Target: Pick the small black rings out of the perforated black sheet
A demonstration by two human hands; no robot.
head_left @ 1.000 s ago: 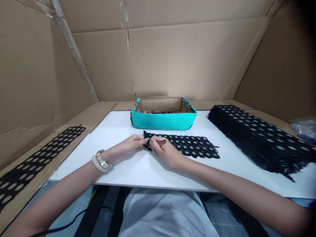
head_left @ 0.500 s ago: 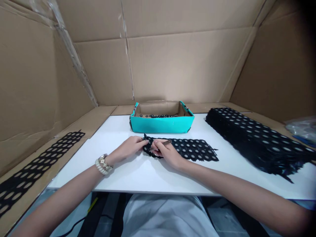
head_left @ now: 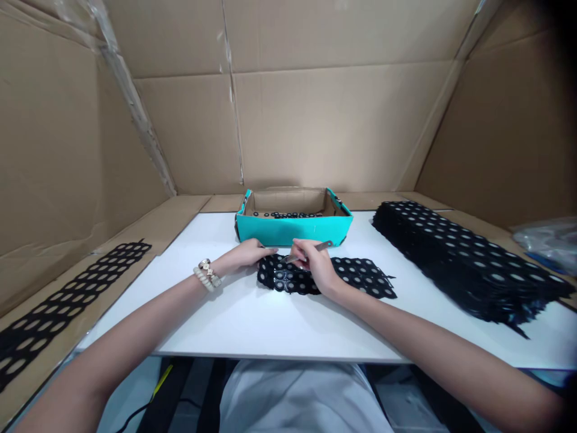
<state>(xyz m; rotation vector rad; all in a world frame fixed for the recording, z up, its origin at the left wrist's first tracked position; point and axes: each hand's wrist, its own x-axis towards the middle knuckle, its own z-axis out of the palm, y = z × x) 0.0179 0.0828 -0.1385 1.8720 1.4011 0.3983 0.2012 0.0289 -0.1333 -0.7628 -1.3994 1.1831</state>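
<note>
A black perforated sheet (head_left: 356, 273) lies on the white table (head_left: 279, 319), its left end full of black rings. My left hand (head_left: 247, 252) rests on the sheet's far left corner, fingers pressing it down. My right hand (head_left: 315, 264) holds thin metal tweezers (head_left: 315, 248) with the tips at the sheet's left end. A teal cardboard box (head_left: 293, 228) with several loose black rings inside stands just behind my hands.
A thick stack of black perforated sheets (head_left: 464, 258) lies on the right side of the table. An emptied black strip (head_left: 67, 300) lies on the cardboard at the left. Cardboard walls enclose the space. A clear plastic bag (head_left: 547, 240) sits at far right.
Both hands have shifted a little towards the box, and the tweezers now point up and right. More of the sheet's left end shows in front of my hands.
</note>
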